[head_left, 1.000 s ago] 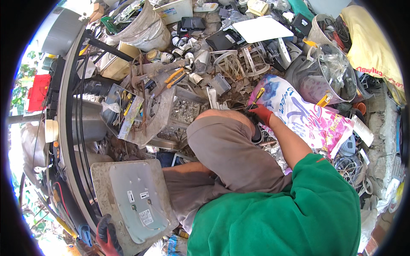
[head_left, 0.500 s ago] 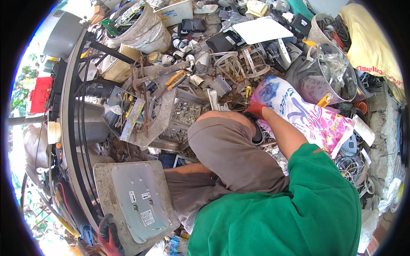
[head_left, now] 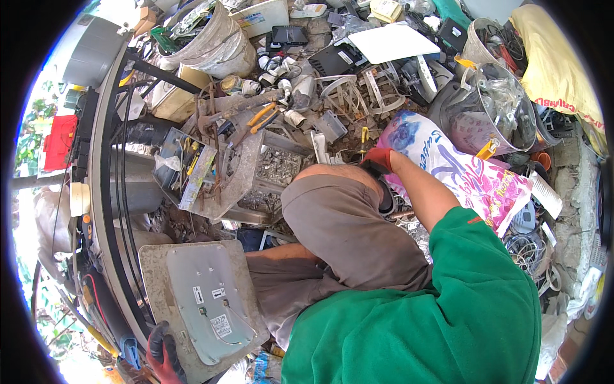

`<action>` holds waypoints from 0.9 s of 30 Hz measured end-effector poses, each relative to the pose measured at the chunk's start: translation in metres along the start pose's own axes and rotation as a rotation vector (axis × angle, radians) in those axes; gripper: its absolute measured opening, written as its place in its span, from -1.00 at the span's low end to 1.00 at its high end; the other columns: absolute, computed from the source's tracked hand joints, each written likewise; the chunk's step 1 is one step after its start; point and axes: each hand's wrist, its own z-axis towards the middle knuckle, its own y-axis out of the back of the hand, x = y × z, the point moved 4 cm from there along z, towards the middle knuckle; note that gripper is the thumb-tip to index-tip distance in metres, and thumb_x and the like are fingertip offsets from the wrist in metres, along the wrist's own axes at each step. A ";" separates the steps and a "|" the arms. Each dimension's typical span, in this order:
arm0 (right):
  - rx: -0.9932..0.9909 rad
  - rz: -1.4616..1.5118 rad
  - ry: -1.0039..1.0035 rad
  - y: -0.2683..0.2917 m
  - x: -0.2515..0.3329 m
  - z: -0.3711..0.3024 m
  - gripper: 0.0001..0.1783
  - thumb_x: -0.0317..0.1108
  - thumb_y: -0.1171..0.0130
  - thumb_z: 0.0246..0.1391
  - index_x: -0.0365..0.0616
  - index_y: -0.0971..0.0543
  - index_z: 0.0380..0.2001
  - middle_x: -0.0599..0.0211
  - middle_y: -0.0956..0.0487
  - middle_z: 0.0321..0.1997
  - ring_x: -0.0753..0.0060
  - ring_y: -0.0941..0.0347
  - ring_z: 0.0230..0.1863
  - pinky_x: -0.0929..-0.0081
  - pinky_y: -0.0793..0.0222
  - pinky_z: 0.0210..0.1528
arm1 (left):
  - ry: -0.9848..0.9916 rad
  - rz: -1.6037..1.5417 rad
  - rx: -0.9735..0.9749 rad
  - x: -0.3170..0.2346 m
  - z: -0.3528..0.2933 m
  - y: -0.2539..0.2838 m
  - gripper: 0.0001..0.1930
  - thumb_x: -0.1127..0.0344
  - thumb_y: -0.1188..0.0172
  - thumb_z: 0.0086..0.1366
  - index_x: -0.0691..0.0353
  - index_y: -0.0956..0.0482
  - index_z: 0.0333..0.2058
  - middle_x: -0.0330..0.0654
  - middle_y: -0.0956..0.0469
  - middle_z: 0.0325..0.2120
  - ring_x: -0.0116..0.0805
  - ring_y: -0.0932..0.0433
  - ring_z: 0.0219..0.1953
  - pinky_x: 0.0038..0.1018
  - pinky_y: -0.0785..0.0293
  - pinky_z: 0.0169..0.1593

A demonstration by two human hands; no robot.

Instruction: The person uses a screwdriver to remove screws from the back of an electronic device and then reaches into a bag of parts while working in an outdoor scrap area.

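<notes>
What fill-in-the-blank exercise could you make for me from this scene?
1. The person's ____ hand is at the edge of a flat, squarish panel.
2. The right hand holds a small tool whose visible end is ____.
3. The sleeve on the right arm is ____.
4. Most of the printed bag lies to the ____ of the right hand.

Missing words: left; yellow; green; right.

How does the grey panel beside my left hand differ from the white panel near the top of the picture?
The grey panel is dirty around its edges; the white panel looks cleaner. The grey panel bears white labels; the white panel shows none. The grey panel is beside your left hand; the white panel lies farther off. Both are flat and four-sided.
</notes>
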 end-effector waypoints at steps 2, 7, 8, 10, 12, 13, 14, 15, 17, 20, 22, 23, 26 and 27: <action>-0.123 0.264 -0.459 -0.008 -0.007 0.005 -0.44 -0.12 -0.39 0.00 -0.26 -0.64 0.01 -0.06 -0.66 0.05 0.05 -0.61 0.04 0.18 -0.49 0.05 | 0.030 0.003 -0.028 0.006 -0.005 0.006 -0.72 0.37 -0.14 0.47 0.34 -0.58 0.08 -0.17 -0.63 -0.04 -0.38 -0.58 -0.03 -0.40 -0.47 0.08; -0.229 0.293 -0.502 -0.020 -0.015 0.002 -0.49 -0.06 -0.35 0.01 -0.23 -0.70 -0.08 0.04 -0.70 0.00 0.06 -0.65 0.01 0.12 -0.50 0.05 | 0.020 0.019 -0.010 0.009 -0.003 0.008 -0.72 0.36 -0.13 0.47 0.34 -0.58 0.08 -0.18 -0.63 -0.04 -0.38 -0.57 -0.03 -0.39 -0.46 0.09; -0.145 0.089 -0.272 -0.016 -0.009 0.004 -0.48 -0.06 -0.35 0.01 -0.25 -0.70 -0.08 0.05 -0.70 -0.01 0.07 -0.65 0.00 0.12 -0.50 0.05 | 0.017 0.021 -0.005 0.006 -0.003 0.005 -0.72 0.36 -0.13 0.47 0.33 -0.58 0.08 -0.18 -0.63 -0.04 -0.38 -0.57 -0.03 -0.40 -0.46 0.09; -0.103 0.099 -0.217 -0.019 -0.008 0.005 -0.50 -0.09 -0.35 0.00 -0.24 -0.70 -0.07 0.06 -0.71 -0.03 0.06 -0.65 -0.01 0.13 -0.51 0.06 | 0.013 0.028 -0.007 0.006 -0.003 0.005 -0.72 0.37 -0.13 0.47 0.33 -0.58 0.08 -0.18 -0.63 -0.04 -0.38 -0.57 -0.03 -0.40 -0.46 0.09; -0.169 0.392 -0.513 -0.028 -0.015 0.005 -0.53 -0.15 -0.34 -0.01 -0.17 -0.70 -0.05 0.06 -0.70 -0.02 0.03 -0.64 0.00 0.13 -0.51 0.06 | 0.010 0.036 -0.022 0.010 -0.003 0.009 -0.72 0.37 -0.13 0.47 0.34 -0.58 0.08 -0.18 -0.63 -0.04 -0.38 -0.58 -0.03 -0.41 -0.46 0.09; -0.203 0.475 -0.629 -0.030 -0.012 0.005 -0.55 -0.18 -0.33 -0.01 -0.13 -0.70 -0.04 0.06 -0.70 -0.01 0.02 -0.64 0.01 0.13 -0.51 0.07 | 0.026 0.018 -0.020 0.011 -0.003 0.010 -0.72 0.37 -0.13 0.47 0.34 -0.58 0.07 -0.18 -0.63 -0.04 -0.38 -0.58 -0.03 -0.41 -0.46 0.09; -0.222 0.424 -0.690 -0.028 -0.007 0.008 -0.56 -0.21 -0.32 -0.01 -0.10 -0.69 -0.02 0.05 -0.69 0.01 0.01 -0.64 0.02 0.13 -0.51 0.07 | 0.042 0.000 -0.019 0.012 -0.004 0.010 -0.72 0.37 -0.13 0.47 0.34 -0.58 0.07 -0.18 -0.62 -0.04 -0.38 -0.57 -0.03 -0.41 -0.46 0.09; -0.240 0.372 -0.750 -0.025 -0.003 0.011 -0.56 -0.24 -0.30 -0.01 -0.07 -0.69 -0.01 0.04 -0.68 0.04 0.00 -0.64 0.03 0.13 -0.52 0.07 | 0.058 -0.017 -0.018 0.012 -0.005 0.010 -0.72 0.37 -0.13 0.47 0.34 -0.58 0.07 -0.18 -0.62 -0.04 -0.38 -0.57 -0.03 -0.40 -0.46 0.09; 0.054 -0.206 -0.265 -0.012 0.017 0.024 -0.55 -0.24 -0.28 0.01 -0.07 -0.68 0.02 0.02 -0.64 0.10 0.01 -0.61 0.09 0.14 -0.50 0.12 | 0.034 -0.009 -0.008 0.011 -0.004 0.009 -0.72 0.37 -0.13 0.48 0.35 -0.58 0.07 -0.17 -0.62 -0.04 -0.37 -0.58 -0.03 -0.40 -0.47 0.09; 0.190 -0.454 -0.045 -0.012 0.013 0.022 -0.58 -0.23 -0.25 0.07 -0.14 -0.67 -0.01 0.01 -0.62 0.15 0.03 -0.58 0.15 0.15 -0.48 0.16 | 0.008 -0.020 0.013 0.010 -0.001 0.008 -0.72 0.37 -0.13 0.48 0.35 -0.57 0.08 -0.16 -0.62 -0.04 -0.37 -0.58 -0.03 -0.40 -0.47 0.08; 0.116 -0.225 -0.257 -0.012 0.009 0.026 -0.61 -0.24 -0.24 0.09 -0.17 -0.67 -0.03 0.02 -0.62 0.14 0.03 -0.57 0.15 0.17 -0.48 0.17 | 0.015 -0.021 0.007 0.013 -0.002 0.009 -0.72 0.37 -0.12 0.48 0.35 -0.57 0.08 -0.16 -0.62 -0.04 -0.36 -0.58 -0.03 -0.40 -0.47 0.08; 0.048 -0.009 -0.449 -0.013 0.017 0.029 -0.62 -0.27 -0.25 0.08 -0.17 -0.67 -0.04 0.02 -0.63 0.13 0.02 -0.58 0.15 0.18 -0.48 0.16 | 0.029 -0.014 -0.007 0.015 -0.005 0.010 -0.72 0.37 -0.12 0.48 0.35 -0.57 0.08 -0.16 -0.62 -0.04 -0.36 -0.58 -0.03 -0.39 -0.47 0.08; -0.038 0.202 -0.623 -0.014 0.016 0.030 -0.64 -0.29 -0.26 0.02 -0.09 -0.69 -0.07 0.02 -0.68 -0.01 0.03 -0.63 0.04 0.16 -0.50 0.05 | 0.035 -0.013 -0.004 0.011 -0.005 0.009 -0.72 0.37 -0.12 0.48 0.35 -0.57 0.08 -0.16 -0.62 -0.04 -0.36 -0.58 -0.03 -0.39 -0.48 0.08; -0.046 0.199 -0.615 -0.017 0.011 0.032 -0.64 -0.28 -0.26 0.00 -0.05 -0.71 -0.09 0.02 -0.70 -0.07 0.03 -0.65 -0.01 0.15 -0.51 -0.01 | 0.032 -0.015 0.005 0.009 -0.003 0.008 -0.72 0.37 -0.12 0.48 0.35 -0.57 0.08 -0.16 -0.62 -0.04 -0.36 -0.58 -0.03 -0.39 -0.48 0.08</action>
